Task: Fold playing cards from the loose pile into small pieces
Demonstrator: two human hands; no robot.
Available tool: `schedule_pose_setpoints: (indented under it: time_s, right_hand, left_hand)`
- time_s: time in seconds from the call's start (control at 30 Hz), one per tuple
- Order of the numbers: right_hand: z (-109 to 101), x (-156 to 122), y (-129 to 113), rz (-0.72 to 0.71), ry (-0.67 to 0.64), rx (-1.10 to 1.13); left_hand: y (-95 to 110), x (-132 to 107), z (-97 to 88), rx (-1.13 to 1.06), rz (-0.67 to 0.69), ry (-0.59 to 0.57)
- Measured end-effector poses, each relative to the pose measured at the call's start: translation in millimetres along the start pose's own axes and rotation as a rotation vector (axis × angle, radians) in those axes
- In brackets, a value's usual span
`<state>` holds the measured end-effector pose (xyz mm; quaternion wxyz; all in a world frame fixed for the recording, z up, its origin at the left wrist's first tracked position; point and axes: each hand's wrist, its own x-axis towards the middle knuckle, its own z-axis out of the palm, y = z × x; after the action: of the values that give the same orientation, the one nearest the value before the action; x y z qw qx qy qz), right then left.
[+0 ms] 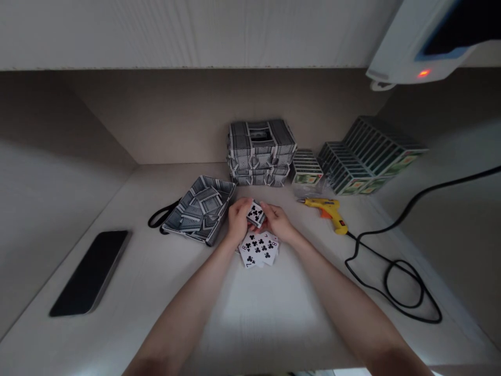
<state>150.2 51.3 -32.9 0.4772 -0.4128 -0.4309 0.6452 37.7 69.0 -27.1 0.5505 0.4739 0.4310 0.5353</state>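
Note:
Between my two hands is a playing card [255,214] with black clubs on its face; its edges look folded. My left hand [238,218] grips its left side, and my right hand [277,220] closes on its right side. Just below them, a loose pile of clubs cards [259,250] lies face up on the white surface. To the left of my left hand stands an open tray [187,201] made of patterned cards, with several card pieces [203,206] inside. My fingers partly hide the held card's lower edge.
Card-built boxes [260,149] are stacked at the back. Green-and-white packs [385,146] stand at the back right. A yellow glue gun [327,210] lies to the right, its black cable [391,297] coiled. At left are a phone [92,271] and a black strap [160,215]. A shelf edge [195,65] overhangs.

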Motion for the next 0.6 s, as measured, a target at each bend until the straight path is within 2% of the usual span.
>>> schedule_pose_setpoints:
  time_s: [0.1, 0.2, 0.43, 0.6]
  right_hand:
    - [1.2, 0.6, 1.9, -0.063, 0.091, -0.107]
    - [0.4, 0.7, 1.9, -0.095, 0.145, -0.204]
    - [-2.5, 1.0, 1.1, -0.073, 0.1, -0.185]
    - [-3.9, 3.5, 5.0, -0.054, 0.103, -0.114]
  left_hand:
    - [-0.4, -0.7, 2.3, 0.132, 0.007, 0.01]
    - [-2.4, 0.1, 4.1, 0.31, 0.069, 0.06]
    - [-9.4, 1.0, 1.6, 0.56, 0.335, 0.082]
    - [-10.9, -0.1, 2.4, 0.587, 0.372, 0.092]
